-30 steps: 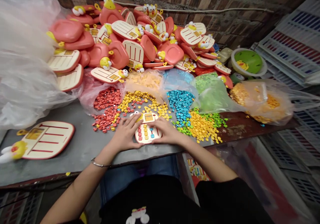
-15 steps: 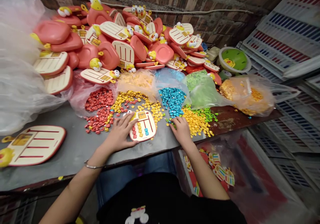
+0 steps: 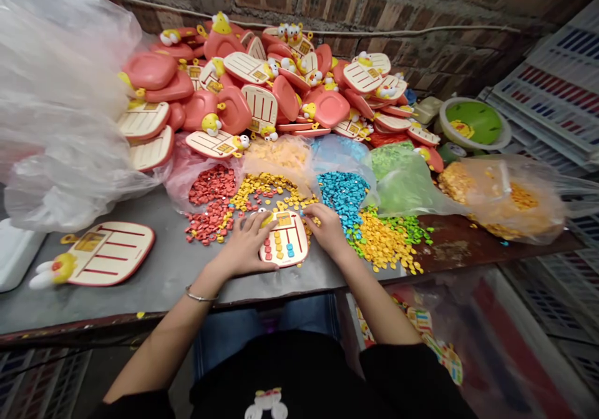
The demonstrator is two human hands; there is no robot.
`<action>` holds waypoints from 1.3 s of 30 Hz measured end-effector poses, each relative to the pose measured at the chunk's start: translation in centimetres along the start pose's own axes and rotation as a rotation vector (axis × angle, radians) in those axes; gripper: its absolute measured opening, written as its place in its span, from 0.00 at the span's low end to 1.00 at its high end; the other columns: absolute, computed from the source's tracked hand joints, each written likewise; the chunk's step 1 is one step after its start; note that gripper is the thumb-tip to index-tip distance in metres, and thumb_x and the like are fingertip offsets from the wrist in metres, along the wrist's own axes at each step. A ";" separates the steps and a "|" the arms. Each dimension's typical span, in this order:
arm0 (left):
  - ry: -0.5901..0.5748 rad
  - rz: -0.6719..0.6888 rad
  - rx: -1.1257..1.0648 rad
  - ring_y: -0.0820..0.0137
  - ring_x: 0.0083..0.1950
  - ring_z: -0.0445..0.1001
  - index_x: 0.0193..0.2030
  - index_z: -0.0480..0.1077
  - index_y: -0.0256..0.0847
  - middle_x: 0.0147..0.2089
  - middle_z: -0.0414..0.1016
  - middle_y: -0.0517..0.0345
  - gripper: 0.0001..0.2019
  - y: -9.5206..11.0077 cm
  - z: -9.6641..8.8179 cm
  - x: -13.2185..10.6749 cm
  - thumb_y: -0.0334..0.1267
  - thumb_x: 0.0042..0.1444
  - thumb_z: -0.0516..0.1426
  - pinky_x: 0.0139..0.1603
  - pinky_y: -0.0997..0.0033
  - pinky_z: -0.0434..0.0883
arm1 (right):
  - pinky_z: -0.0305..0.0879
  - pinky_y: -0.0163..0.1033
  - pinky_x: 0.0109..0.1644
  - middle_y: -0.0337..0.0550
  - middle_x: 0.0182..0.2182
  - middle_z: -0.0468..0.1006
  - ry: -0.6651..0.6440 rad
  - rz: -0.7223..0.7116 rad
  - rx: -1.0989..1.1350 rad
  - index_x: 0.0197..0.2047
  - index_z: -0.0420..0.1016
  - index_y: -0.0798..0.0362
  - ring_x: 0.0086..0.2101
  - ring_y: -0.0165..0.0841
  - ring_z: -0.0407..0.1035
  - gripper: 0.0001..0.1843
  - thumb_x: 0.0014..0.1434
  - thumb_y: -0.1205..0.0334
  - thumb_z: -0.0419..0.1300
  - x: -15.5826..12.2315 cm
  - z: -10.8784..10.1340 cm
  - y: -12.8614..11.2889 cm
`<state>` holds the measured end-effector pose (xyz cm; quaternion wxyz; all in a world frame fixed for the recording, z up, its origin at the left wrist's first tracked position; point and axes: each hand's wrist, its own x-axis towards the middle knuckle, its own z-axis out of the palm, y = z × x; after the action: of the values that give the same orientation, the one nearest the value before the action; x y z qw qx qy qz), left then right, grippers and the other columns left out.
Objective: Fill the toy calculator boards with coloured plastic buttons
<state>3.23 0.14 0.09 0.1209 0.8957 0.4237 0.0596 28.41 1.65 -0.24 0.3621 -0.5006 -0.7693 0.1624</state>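
Note:
A cream toy board (image 3: 296, 239) with a red rim lies on the grey tabletop in front of me. Small red, yellow and blue pieces sit along three of its slots. My left hand (image 3: 246, 244) grips its left side, the thumb along the near edge and the fingers over the yellow duck-like head, which is partly covered. At the board's upper right corner, my right hand (image 3: 326, 228) is closed in a pinch, with a small blue piece just showing at its fingertips. Loose blue pieces (image 3: 344, 194), yellow pieces (image 3: 386, 241) and red pieces (image 3: 210, 200) lie around the board.
Many red-backed boards (image 3: 276, 97) are heaped against the brick wall. Another board (image 3: 115, 253) lies at left, beside a large clear plastic bag (image 3: 70, 107). Bags of pieces, including an orange one (image 3: 510, 197), line the table. A green-lined bowl (image 3: 475, 122) stands back right.
My right hand has moved from the blue and green pieces to the board's upper right corner, with a small blue piece at its fingertips. My left hand stays on the board. The camera view has shifted.

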 end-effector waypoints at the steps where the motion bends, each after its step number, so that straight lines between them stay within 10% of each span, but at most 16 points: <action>1: 0.006 0.003 -0.012 0.47 0.70 0.48 0.70 0.53 0.45 0.72 0.51 0.42 0.51 -0.2 0.3 0.0 0.68 0.44 0.59 0.67 0.42 0.41 | 0.67 0.42 0.48 0.47 0.39 0.77 -0.033 -0.018 -0.010 0.37 0.74 0.52 0.42 0.38 0.71 0.06 0.62 0.68 0.56 0.7 0.6 0.0; 20: 0.055 0.012 -0.072 0.43 0.69 0.49 0.70 0.54 0.43 0.71 0.51 0.40 0.52 -0.5 1.2 0.1 0.64 0.40 0.63 0.64 0.42 0.45 | 0.65 0.49 0.50 0.45 0.35 0.80 -0.191 -0.167 0.074 0.34 0.77 0.50 0.41 0.39 0.68 0.08 0.63 0.65 0.57 -0.7 2.6 -0.5; 25: 0.062 0.014 -0.089 0.43 0.69 0.49 0.70 0.53 0.46 0.72 0.50 0.42 0.52 -0.6 1.3 0.0 0.66 0.41 0.62 0.65 0.41 0.43 | 0.67 0.47 0.50 0.43 0.36 0.81 -0.271 -0.168 0.214 0.36 0.76 0.49 0.41 0.38 0.71 0.05 0.62 0.63 0.58 -2.0 -0.9 -1.2; 30: 0.051 0.023 -0.087 0.43 0.69 0.49 0.70 0.53 0.45 0.72 0.50 0.41 0.51 -0.6 1.1 0.1 0.65 0.41 0.62 0.65 0.42 0.44 | 0.66 0.48 0.48 0.46 0.37 0.78 0.061 0.098 -0.111 0.39 0.76 0.50 0.42 0.41 0.71 0.08 0.63 0.64 0.55 -4.2 -5.4 1.8; 39: 0.039 0.016 -0.106 0.43 0.69 0.49 0.71 0.52 0.48 0.72 0.49 0.43 0.50 -0.7 1.1 0.1 0.65 0.42 0.62 0.65 0.43 0.45 | 0.60 0.44 0.40 0.49 0.34 0.74 -0.111 0.141 -0.701 0.35 0.75 0.51 0.38 0.42 0.64 0.06 0.61 0.68 0.56 -4.9 -5.1 3.8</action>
<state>2.99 0.41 -1.14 0.1592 0.8901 0.4151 0.1005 35.70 -1.60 -1.04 0.1143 -0.6365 -0.7604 -0.0598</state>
